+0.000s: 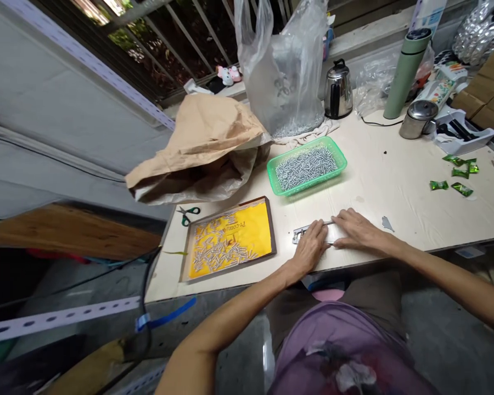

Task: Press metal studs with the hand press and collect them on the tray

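In the head view, the work seems under way rather than finished: both hands are on a flat metal piece [333,234] at the near edge of the pale table [395,189], and whatever sits beneath the fingers is hidden, so how much of it is done cannot be read. Small metal pins [226,253] lie scattered over the left and lower parts of a shallow tray [273,236] with a yellow bottom, while a heap of similar pieces [307,166] fills much of a green basket [299,191] beyond it (which of the two holds handled pieces and which holds fresh stock, I cannot tell). Judging by those amounts, plenty may be left. The metal piece lies crosswise in front of the person, to the right of the tray and well apart from it. The left hand [312,242] rests over its left half, fingers close together and pointing away; its slotted left end pokes out past them, and whether that hand also grips from below is hidden. The right hand [356,229] comes in from the other end, thumb at the near edge and fingertips at the far edge, apparently pinching the piece between them. The two hands are just beside each other, a strip of the piece showing between.
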`<state>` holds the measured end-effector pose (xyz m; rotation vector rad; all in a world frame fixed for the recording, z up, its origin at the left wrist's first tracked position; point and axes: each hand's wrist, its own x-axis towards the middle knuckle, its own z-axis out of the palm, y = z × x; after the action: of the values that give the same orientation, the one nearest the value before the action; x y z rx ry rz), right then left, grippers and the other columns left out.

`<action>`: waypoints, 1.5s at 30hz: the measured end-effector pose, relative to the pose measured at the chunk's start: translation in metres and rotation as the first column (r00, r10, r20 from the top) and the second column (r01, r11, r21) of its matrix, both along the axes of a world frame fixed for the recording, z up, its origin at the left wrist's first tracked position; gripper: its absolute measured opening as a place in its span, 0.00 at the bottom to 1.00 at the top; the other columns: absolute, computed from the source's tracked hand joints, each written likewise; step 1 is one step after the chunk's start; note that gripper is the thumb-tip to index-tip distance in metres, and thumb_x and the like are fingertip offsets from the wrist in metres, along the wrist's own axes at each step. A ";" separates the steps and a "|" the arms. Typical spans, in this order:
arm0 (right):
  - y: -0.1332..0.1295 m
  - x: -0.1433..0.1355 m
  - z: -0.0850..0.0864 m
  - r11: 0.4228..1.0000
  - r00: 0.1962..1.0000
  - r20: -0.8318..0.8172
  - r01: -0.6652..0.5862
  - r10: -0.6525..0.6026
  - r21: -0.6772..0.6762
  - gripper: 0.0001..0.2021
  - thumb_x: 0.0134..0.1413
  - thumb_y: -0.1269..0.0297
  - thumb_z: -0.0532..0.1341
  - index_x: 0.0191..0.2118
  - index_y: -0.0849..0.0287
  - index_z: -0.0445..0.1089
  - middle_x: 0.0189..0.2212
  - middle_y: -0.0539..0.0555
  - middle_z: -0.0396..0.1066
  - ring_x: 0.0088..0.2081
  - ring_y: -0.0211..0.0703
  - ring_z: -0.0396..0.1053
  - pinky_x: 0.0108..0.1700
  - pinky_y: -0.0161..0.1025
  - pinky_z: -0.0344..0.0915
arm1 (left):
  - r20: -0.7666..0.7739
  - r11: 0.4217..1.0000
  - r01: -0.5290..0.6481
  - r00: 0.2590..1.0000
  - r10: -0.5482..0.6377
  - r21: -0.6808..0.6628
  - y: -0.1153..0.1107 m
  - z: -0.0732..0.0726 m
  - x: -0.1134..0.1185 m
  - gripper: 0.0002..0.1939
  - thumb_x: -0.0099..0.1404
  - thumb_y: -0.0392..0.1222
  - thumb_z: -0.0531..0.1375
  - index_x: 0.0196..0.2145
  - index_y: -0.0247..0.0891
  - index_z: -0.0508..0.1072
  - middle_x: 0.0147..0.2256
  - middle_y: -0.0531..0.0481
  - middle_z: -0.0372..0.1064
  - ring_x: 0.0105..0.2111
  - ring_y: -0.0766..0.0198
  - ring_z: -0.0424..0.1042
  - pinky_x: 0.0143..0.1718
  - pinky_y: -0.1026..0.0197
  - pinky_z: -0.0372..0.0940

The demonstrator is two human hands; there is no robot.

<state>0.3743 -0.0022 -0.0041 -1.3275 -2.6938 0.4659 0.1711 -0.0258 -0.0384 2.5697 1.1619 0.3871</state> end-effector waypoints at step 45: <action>0.080 -0.071 0.045 0.938 0.946 -0.319 0.062 0.054 0.341 0.16 0.62 0.60 0.49 0.50 0.59 0.66 0.39 0.60 0.68 0.42 0.53 0.68 0.42 0.48 0.66 | -0.320 0.597 -0.793 0.601 0.733 -0.121 0.012 0.039 -0.212 0.04 0.59 0.33 0.59 0.29 0.35 0.74 0.34 0.45 0.71 0.40 0.58 0.68 0.41 0.60 0.62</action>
<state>0.3035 0.0782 0.0410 -1.0531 -2.3603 0.1729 -0.0409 -0.0143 0.0004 1.7786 2.2476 0.0727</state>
